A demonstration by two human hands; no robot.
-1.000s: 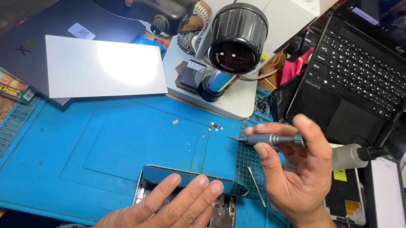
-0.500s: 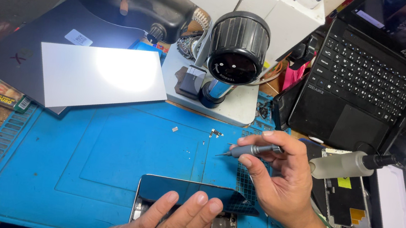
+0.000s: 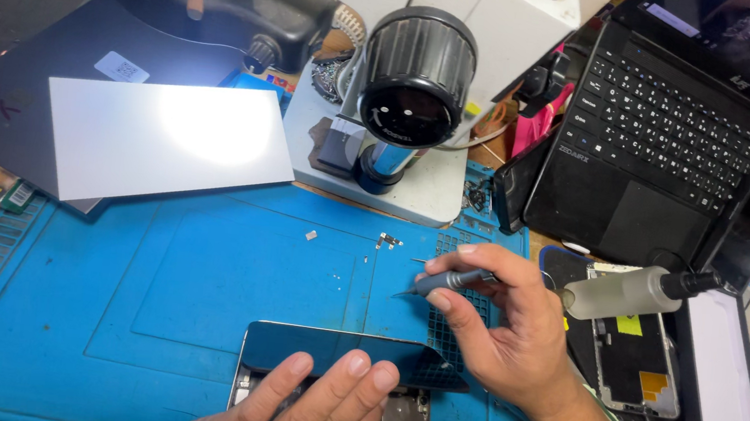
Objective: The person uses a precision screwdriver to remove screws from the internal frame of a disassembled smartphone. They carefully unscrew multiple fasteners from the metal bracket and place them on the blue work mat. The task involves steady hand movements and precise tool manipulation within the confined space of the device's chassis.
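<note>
Holding a slim grey screwdriver (image 3: 453,282) in my right hand (image 3: 510,341), I pinch its shaft between thumb and fingertips, the rest of the hand loosely curled, the tip pointing left over the blue work mat (image 3: 151,308). My left hand (image 3: 308,408) lies nearly flat, fingers spread and uncurled, pressing on the dark phone screen (image 3: 341,354) at the lower middle of the frame; it grips nothing. The screen sits slightly askew on the phone body (image 3: 400,417), whose open insides show beneath its lower edge.

I judge this as the disassembly stage, with the screen partly lifted off. Whatever I do with the driver needs a steady left hand and a fine aim at small parts. A few tiny screws (image 3: 388,240) lie loose on the mat just above the driver tip. Beyond stand the microscope (image 3: 411,84), a white board (image 3: 160,137) at upper left, a laptop (image 3: 679,150) at upper right, and a squeeze bottle (image 3: 626,293) beside my right hand.
</note>
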